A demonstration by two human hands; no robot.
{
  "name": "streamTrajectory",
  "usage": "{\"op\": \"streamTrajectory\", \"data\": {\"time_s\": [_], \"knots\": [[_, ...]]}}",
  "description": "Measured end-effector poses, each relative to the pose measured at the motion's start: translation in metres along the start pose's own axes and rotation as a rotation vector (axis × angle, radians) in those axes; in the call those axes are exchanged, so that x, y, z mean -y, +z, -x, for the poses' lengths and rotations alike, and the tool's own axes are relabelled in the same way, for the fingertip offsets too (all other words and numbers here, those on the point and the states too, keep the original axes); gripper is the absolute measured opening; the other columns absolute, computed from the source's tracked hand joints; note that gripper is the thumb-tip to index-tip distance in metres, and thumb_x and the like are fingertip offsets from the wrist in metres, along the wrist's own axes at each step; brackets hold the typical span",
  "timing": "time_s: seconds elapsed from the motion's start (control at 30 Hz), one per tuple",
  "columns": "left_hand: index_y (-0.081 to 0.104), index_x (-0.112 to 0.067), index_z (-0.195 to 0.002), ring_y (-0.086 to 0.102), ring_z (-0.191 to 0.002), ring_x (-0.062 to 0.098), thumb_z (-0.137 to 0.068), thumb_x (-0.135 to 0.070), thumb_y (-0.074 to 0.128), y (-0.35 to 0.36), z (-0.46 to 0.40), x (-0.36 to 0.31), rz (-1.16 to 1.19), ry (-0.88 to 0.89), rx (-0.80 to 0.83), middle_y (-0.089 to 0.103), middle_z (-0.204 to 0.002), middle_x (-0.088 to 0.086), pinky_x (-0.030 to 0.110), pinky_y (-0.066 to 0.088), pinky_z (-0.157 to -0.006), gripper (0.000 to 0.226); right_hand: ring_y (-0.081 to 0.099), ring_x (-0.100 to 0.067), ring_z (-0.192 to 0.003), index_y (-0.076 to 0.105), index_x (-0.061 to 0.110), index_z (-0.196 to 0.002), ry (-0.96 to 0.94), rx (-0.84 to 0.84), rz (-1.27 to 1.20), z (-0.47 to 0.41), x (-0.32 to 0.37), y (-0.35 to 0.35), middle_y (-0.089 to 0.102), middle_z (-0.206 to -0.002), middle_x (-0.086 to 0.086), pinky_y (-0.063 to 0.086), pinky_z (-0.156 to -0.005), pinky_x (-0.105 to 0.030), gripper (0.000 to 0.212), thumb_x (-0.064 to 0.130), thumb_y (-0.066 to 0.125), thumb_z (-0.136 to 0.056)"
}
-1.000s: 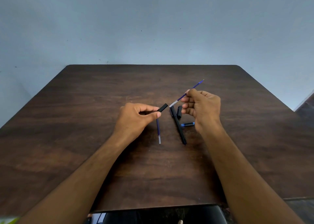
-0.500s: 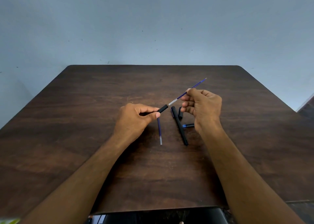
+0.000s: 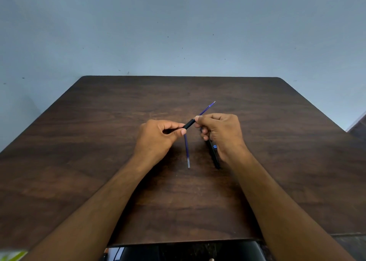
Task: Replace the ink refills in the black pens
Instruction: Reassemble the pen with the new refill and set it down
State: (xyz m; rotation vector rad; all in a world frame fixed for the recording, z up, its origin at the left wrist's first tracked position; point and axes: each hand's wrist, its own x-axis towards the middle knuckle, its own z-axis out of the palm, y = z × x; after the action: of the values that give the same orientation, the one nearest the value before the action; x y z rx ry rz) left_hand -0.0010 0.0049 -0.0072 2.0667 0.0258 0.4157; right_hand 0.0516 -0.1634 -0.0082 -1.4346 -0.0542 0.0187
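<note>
My left hand [image 3: 158, 137] pinches a black pen barrel [image 3: 189, 123] between thumb and forefinger, its open end pointing up and right. My right hand [image 3: 219, 132] grips a blue ink refill [image 3: 208, 108], whose lower part sits inside the barrel and whose tip sticks out beyond my fingers. A second blue refill [image 3: 186, 151] lies loose on the table between my hands, clear end toward me. Another black pen [image 3: 213, 155] lies under my right hand, partly hidden by it. A small blue piece [image 3: 215, 146] shows beside that pen.
The dark wooden table [image 3: 99, 142] reaches back to a pale blue wall. Its front edge runs near the bottom of the view, with a dark object below it.
My right hand moved left toward my left hand, pushing the blue refill into the black barrel. The clear end of the refill is now hidden inside it.
</note>
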Motion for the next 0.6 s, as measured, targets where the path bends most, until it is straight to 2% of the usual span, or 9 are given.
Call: {"op": "streamTrajectory", "data": {"time_s": [0.27,0.43,0.53,0.6], "knots": [[0.077,-0.030,-0.101,0.065,-0.088,-0.008,-0.083,-0.022,0.078,0.001,0.000,0.002,-0.080,0.068,-0.044,0.072,-0.089,-0.021,0.015,0.050,-0.082,0.020,0.054,-0.016,-0.053,0.077,0.000,-0.072,0.038,0.037,-0.027,0.000,0.000,-0.003,0.073,-0.073,-0.019,0.045,-0.046,-0.027,0.013,0.006,0.078,-0.083],[0.077,-0.029,-0.101,0.066,-0.093,-0.001,-0.086,-0.017,0.075,0.000,-0.001,0.005,-0.084,0.096,-0.055,0.072,-0.093,-0.019,0.026,0.053,-0.087,0.020,0.054,-0.020,-0.056,0.078,-0.001,-0.076,-0.050,0.070,0.007,0.006,0.006,-0.005,0.070,-0.077,-0.028,0.047,-0.049,-0.029,0.013,0.008,0.078,-0.085],[0.077,-0.026,-0.103,0.067,-0.094,0.001,-0.086,-0.015,0.074,0.000,-0.002,0.006,-0.067,0.105,-0.070,0.074,-0.096,-0.015,0.026,0.053,-0.088,0.020,0.054,-0.021,-0.053,0.079,0.001,-0.079,-0.106,0.064,0.050,0.008,0.009,-0.008,0.066,-0.065,-0.020,0.049,-0.049,-0.028,0.013,0.012,0.078,-0.086],[0.077,-0.025,-0.104,0.066,-0.095,0.000,-0.086,-0.015,0.074,0.000,-0.002,0.005,-0.071,0.107,-0.074,0.074,-0.096,-0.014,0.024,0.052,-0.088,0.020,0.055,-0.022,-0.054,0.079,0.000,-0.078,-0.115,0.066,0.068,0.009,0.009,-0.008,0.067,-0.068,-0.024,0.049,-0.049,-0.028,0.014,0.011,0.078,-0.086]]}}
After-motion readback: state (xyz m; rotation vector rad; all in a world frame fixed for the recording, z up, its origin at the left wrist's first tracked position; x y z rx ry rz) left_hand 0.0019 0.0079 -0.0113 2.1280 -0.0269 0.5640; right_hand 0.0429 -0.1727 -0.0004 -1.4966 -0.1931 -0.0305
